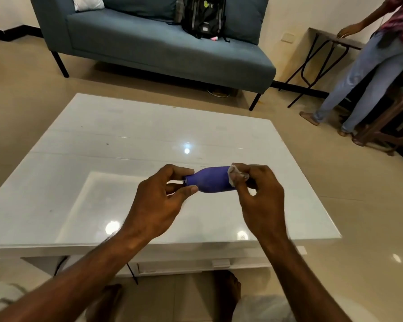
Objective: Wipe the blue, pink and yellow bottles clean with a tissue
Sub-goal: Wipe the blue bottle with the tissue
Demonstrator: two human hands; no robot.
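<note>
The bottle (209, 180) is a matt violet-blue all over, with a darker rim at its neck end. The tissue (236, 175) pressed against it is white. The worktop (149, 135) is glossy white with pale light spots mirrored in it. Behind it the sofa (149, 43) is muted teal-blue on black legs, carrying a black backpack (204, 17) with grey stripes and a white cushion (87, 3). The floor (21, 94) is polished beige.

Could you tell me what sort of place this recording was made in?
Most likely a home living room: a blue-grey sofa with a black backpack on it, a low white coffee table, and polished floor tiles.
</note>
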